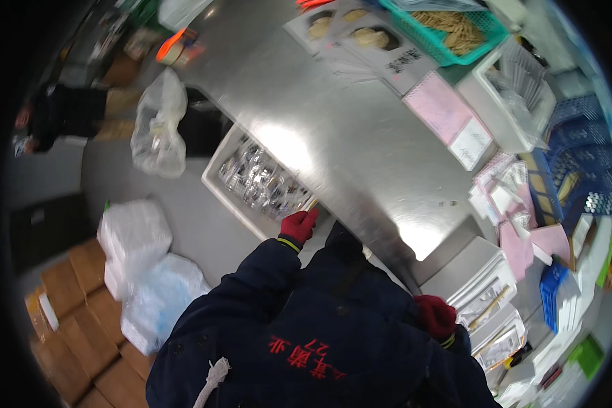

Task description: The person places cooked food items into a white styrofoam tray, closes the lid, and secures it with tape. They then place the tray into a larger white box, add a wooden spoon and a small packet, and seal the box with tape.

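My left hand (299, 226), in a red glove, reaches to the near end of a white foam box (233, 206). Its fingers are bent, and whether they pinch anything is not clear. Inside the box lie many small clear plastic packets (260, 181). My right hand (435, 317), also red-gloved, is curled low by my right side. Close to it are stacked white trays (482, 265) bearing printed sheets. The inside of that hand is hidden.
A steel table (347, 137) stretches ahead. On it are pink papers (431, 104), a teal basket (443, 33) of tan pieces, and a white bin (510, 97). Wrapped white bundles (135, 239) and brown cartons (81, 326) stand left. Another person (69, 117) is at far left.
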Motion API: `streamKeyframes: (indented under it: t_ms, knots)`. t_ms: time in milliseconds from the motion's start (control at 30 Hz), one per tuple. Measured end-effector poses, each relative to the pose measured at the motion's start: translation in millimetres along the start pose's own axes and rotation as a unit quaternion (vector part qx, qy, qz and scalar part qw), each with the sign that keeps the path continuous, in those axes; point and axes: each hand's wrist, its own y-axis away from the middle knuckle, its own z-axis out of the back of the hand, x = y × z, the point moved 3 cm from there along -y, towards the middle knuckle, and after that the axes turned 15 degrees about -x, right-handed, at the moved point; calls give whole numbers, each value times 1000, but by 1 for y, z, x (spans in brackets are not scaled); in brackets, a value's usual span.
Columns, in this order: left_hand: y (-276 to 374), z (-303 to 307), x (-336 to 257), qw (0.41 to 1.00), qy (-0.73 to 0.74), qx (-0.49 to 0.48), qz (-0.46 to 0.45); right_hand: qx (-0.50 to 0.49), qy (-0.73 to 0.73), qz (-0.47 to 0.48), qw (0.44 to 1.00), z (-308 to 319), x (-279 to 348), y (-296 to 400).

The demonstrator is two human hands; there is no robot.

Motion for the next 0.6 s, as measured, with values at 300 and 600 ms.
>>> streamKeyframes:
  t_ms: [300,600]
  knots:
    - [-87,53,286,968,42,-168,180,175,78,73,979,-110,-62,39]
    - [-234,1,387,972,-214,-86,46,143,215,-76,963,-245,-256,64]
